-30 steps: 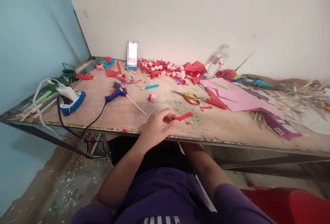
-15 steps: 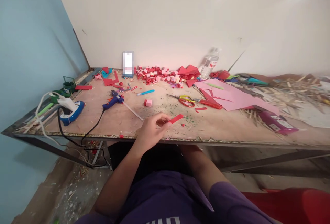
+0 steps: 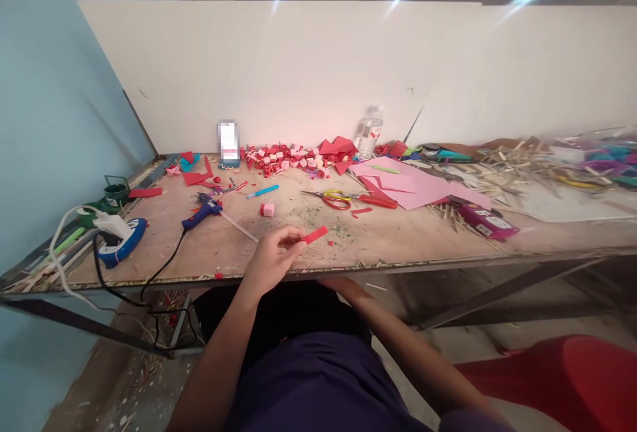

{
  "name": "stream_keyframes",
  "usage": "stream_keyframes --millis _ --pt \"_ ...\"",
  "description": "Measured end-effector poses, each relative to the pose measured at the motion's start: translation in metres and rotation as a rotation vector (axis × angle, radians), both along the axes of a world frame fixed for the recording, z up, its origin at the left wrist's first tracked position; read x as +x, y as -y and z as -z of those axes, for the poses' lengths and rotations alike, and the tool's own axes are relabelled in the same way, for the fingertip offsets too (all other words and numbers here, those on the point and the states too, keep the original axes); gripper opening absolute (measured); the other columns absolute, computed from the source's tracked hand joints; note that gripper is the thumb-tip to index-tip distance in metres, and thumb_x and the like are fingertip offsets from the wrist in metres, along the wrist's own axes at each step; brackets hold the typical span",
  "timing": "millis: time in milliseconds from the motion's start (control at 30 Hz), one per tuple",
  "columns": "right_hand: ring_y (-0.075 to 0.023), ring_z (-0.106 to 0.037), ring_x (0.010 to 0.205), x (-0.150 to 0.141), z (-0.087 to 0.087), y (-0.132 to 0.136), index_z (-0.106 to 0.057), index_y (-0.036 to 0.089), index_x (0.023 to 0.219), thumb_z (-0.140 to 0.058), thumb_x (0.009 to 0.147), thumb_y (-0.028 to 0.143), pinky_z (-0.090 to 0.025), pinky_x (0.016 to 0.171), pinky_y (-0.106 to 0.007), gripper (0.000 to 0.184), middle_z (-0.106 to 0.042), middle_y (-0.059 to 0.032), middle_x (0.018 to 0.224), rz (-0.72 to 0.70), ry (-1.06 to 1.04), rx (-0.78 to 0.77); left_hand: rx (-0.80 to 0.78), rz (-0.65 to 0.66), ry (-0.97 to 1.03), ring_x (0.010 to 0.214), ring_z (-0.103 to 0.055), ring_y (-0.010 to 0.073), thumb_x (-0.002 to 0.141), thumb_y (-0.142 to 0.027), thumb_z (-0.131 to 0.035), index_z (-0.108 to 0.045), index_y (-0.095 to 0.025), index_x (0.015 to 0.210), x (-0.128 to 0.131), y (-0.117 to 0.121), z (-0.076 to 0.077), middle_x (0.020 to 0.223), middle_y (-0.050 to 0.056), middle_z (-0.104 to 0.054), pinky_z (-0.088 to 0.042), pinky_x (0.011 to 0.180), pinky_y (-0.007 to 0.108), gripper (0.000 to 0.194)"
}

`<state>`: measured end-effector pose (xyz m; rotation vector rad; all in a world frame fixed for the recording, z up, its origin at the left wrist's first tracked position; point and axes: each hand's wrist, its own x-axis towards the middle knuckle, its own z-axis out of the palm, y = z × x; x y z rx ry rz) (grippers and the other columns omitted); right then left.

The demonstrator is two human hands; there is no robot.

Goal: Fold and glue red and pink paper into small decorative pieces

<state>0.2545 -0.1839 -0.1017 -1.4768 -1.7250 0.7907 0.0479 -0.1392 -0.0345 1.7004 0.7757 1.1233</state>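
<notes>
Over the front of the table, my left hand is closed, its fingertips pinching one end of a red paper strip. The strip's free end points right and away from me. My right hand is low by my lap, partly under the table edge, and its fingers are hidden. A small pink and red folded paper block lies just beyond my left hand. To its left rests a blue glue gun. Scissors with red and yellow handles lie farther right.
A pile of red and pink paper blocks lies along the back, between a phone and a plastic bottle. Pink paper sheets spread to the right. A blue power strip with cables stands at left, and a purple box lies at right.
The camera view has tilted up and turned right. My right forearm has swung outward, with the hand still low under the table edge. My left hand keeps its pinch on the red paper strip.
</notes>
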Motion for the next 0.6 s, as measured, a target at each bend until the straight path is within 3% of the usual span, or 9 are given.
stream_keyframes --millis 100,167,233,300,333,400,433,500,600 --pt "-0.031 -0.075 0.1 0.009 -0.013 0.02 -0.083 0.022 0.095 -0.089 0.075 0.034 -0.059 0.093 -0.039 0.024 -0.081 -0.0066 0.103 -0.233 0.08 -0.138 0.016 0.008 -0.001 0.08 -0.073 0.0177 0.092 -0.033 -0.067 -0.073 -0.017 0.101 0.0 0.001 0.001 0.093 0.005 -0.077 -0.057 0.079 0.028 0.019" --pt "-0.028 -0.075 0.107 0.017 -0.04 0.041 -0.081 0.021 0.108 -0.073 0.092 0.04 -0.056 0.1 -0.04 0.026 -0.08 -0.009 0.115 -0.591 0.031 -0.224 0.032 -0.014 0.02 0.08 -0.073 0.0183 0.092 -0.034 -0.067 -0.074 -0.016 0.1 -0.001 0.003 -0.002 0.091 0.005 -0.077 -0.057 0.078 0.028 0.021" --pt "-0.0265 -0.075 0.106 0.024 -0.072 0.055 -0.08 0.017 0.103 -0.065 0.099 0.046 -0.057 0.096 -0.039 0.033 -0.079 -0.0129 0.113 -0.756 -0.139 -0.217 0.056 -0.035 0.051 0.081 -0.073 0.0187 0.092 -0.034 -0.068 -0.075 -0.016 0.1 -0.003 0.005 -0.007 0.093 0.006 -0.078 -0.058 0.08 0.029 0.021" --pt "-0.0208 -0.074 0.075 0.026 -0.097 0.057 -0.075 0.015 0.087 -0.064 0.099 0.054 -0.059 0.07 -0.033 0.042 -0.078 -0.0125 0.091 -0.594 -0.333 -0.093 0.094 -0.027 0.034 0.086 -0.074 0.0193 0.093 -0.034 -0.067 -0.076 -0.017 0.101 -0.006 0.006 -0.014 0.098 0.006 -0.079 -0.058 0.084 0.029 0.021" --pt "-0.0174 -0.069 0.064 0.025 -0.106 0.053 -0.072 0.015 0.082 -0.065 0.098 0.054 -0.056 0.062 -0.03 0.042 -0.075 -0.0097 0.082 -0.419 -0.384 -0.009 0.115 -0.021 0.007 0.089 -0.074 0.0199 0.093 -0.033 -0.067 -0.077 -0.017 0.102 -0.007 0.005 -0.017 0.101 0.007 -0.079 -0.058 0.086 0.029 0.021" --pt "-0.0137 -0.062 0.057 0.016 -0.113 0.036 -0.066 0.017 0.08 -0.078 0.088 0.053 -0.051 0.057 -0.026 0.039 -0.067 -0.0022 0.069 -0.093 -0.433 0.172 0.148 -0.019 -0.057 0.093 -0.074 0.0211 0.093 -0.032 -0.067 -0.078 -0.017 0.103 -0.01 0.003 -0.021 0.103 0.008 -0.08 -0.057 0.089 0.03 0.021" --pt "-0.0136 -0.062 0.057 0.01 -0.114 0.026 -0.066 0.018 0.088 -0.084 0.082 0.053 -0.049 0.055 -0.026 0.04 -0.066 -0.0008 0.072 -0.029 -0.448 0.198 0.155 -0.024 -0.082 0.094 -0.074 0.0218 0.092 -0.032 -0.067 -0.078 -0.017 0.102 -0.011 0.001 -0.022 0.103 0.008 -0.08 -0.057 0.089 0.031 0.021" --pt "-0.011 -0.058 0.052 -0.004 -0.11 0.006 -0.068 0.018 0.1 -0.087 0.076 0.053 -0.043 0.048 -0.025 0.047 -0.069 -0.0026 0.088 -0.048 -0.402 0.169 0.153 -0.039 -0.11 0.095 -0.074 0.0229 0.09 -0.032 -0.069 -0.079 -0.015 0.1 -0.014 -0.004 -0.022 0.103 0.009 -0.081 -0.056 0.089 0.032 0.022" --pt "-0.009 -0.05 0.05 -0.017 -0.102 -0.016 -0.071 0.017 0.097 -0.084 0.078 0.055 -0.039 0.046 -0.024 0.044 -0.069 -0.0032 0.087 -0.071 -0.331 0.175 0.135 -0.062 -0.116 0.096 -0.074 0.0239 0.089 -0.034 -0.07 -0.079 -0.015 0.099 -0.018 -0.009 -0.017 0.102 0.009 -0.081 -0.056 0.09 0.033 0.023"
